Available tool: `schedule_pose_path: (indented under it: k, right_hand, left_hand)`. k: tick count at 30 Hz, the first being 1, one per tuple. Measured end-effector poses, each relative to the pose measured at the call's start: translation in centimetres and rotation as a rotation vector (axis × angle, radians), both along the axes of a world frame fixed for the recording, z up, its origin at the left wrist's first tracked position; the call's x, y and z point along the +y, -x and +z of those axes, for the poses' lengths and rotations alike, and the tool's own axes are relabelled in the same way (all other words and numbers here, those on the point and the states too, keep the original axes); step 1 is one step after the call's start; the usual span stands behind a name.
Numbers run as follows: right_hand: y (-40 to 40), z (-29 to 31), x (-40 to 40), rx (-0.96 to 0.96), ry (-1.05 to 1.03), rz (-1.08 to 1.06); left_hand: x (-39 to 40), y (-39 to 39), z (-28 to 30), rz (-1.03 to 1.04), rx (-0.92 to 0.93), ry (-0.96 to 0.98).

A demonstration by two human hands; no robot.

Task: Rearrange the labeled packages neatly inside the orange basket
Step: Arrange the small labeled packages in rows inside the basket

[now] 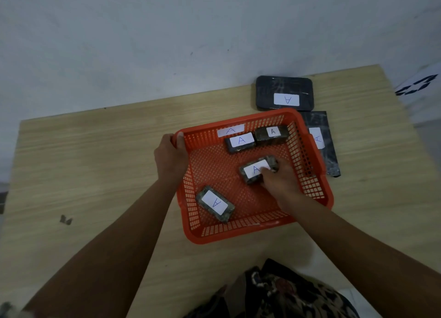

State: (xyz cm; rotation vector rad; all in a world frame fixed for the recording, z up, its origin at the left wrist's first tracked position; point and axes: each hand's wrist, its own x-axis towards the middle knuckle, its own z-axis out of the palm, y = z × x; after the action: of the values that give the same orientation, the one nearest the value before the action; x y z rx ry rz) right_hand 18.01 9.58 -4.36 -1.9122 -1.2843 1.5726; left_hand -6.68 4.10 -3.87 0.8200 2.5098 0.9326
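An orange mesh basket (pixel 310 165) sits on the wooden table and carries a white "A" label on its far wall. Several small dark packages with white "A" labels lie inside. Two packages (pixel 239 141) (pixel 272 133) rest side by side against the far wall. A third package (pixel 214 203) lies skewed in the near left corner. In the middle lies a fourth package (pixel 255 171), with my right hand (pixel 278 181) gripping its right end. My left hand (pixel 170 155) holds the basket's far left rim.
Two larger flat dark packages labeled "A" lie on the table outside the basket, one behind it (pixel 284 93) and one to its right (pixel 321 143), partly hidden by the basket wall. A small dark scrap (pixel 65 220) lies at the left. The wall runs behind the table.
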Motion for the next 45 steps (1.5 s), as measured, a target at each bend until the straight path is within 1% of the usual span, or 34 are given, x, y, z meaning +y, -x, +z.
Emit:
schedule_pose_path:
  k: [4,5,8,10,14,18,26,28,29,30,31,32,33,34,36,38,45]
  right_hand:
    - [-0.2,0.8,-0.4,-0.466,-0.246,0.42]
    - [-0.1,0.9,-0.5,-0.523,-0.314,0.516]
    - [-0.1,0.5,-0.8,-0.534,-0.428,0.728]
    - [-0.2,0.1,-0.7,-0.545,-0.463,0.739]
    - [0.8,-0.2,-0.4,-0.474,-0.53,0.61]
    - [2.3,-0.4,0.1,-0.461,-0.562,0.551]
    - [2.8,0.0,0.0,-0.515,-0.566,0.569]
    - [2.9,0.6,-1.0,-0.58,-0.674,0.593]
    - [3.1,1.0,-1.6,-0.575,-0.751,0.626]
    - [3.4,1.3,-2.2,-0.526,-0.799,0.688]
    - [3.7,1.4,-2.7,-0.421,-0.785,0.779]
    - [4.1,1.6,-3.2,-0.298,-0.707,0.884]
    - [4.6,1.6,-3.6,-0.194,-0.586,0.995]
    - [5.0,1.4,-3.8,-0.132,-0.47,1.102]
    - [5.7,1.0,-3.8,-0.132,-0.335,1.239]
    - [5.9,0.5,-3.6,-0.16,-0.289,1.266]
    - [5.2,0.5,-3.1,-0.274,-0.319,1.376]
  left_hand:
    - [0.0,0.0,0.0,0.005,0.001,-0.008]
    - [-0.1,0.0,0.0,0.005,0.005,-0.009]
    - [0.0,-0.1,0.0,0.007,0.004,-0.015]
    - [0.0,-0.1,-0.1,0.008,0.001,-0.015]
    - [0.0,0.0,-0.2,0.007,0.009,-0.022]
    - [-0.1,0.0,-0.3,-0.001,0.014,-0.022]
    - [-0.2,0.1,-0.3,-0.011,0.022,-0.032]
    - [-0.2,0.1,-0.4,-0.014,0.027,-0.031]
    - [-0.2,0.1,-0.4,-0.015,0.025,-0.031]
    - [-0.2,0.1,-0.4,-0.014,0.023,-0.03]
    - [-0.2,0.1,-0.4,-0.013,0.022,-0.028]
    - [-0.2,0.1,-0.4,-0.013,0.022,-0.028]
    - [-0.2,0.1,-0.4,-0.014,0.022,-0.03]
    - [-0.2,0.0,-0.4,-0.017,0.02,-0.032]
    - [-0.2,0.0,-0.4,-0.021,0.014,-0.032]
    - [-0.2,0.0,-0.4,-0.017,0.008,-0.026]
    - [-0.1,-0.2,0.0,-0.014,0.014,-0.015]
